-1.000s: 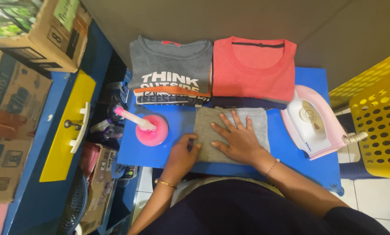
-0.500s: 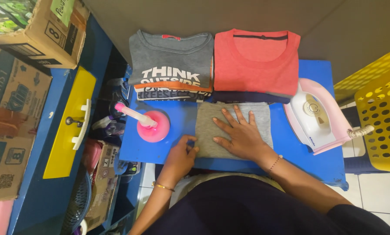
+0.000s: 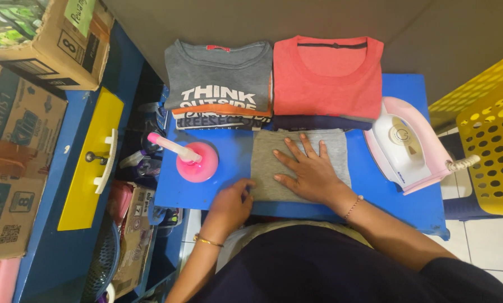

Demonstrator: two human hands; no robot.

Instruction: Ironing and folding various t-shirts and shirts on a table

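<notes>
Folded grey cloth lies flat on the blue board's near edge; rectangular.

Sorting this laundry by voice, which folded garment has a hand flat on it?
The plain grey one nearest the person, under the right hand; the stacked shirts behind lie untouched.

The blue ironing board carries folded shirt stacks at twelve o'clock, a pink spray bottle at nine, a pink-and-white iron at three, and a grey folded cloth at centre.
</notes>
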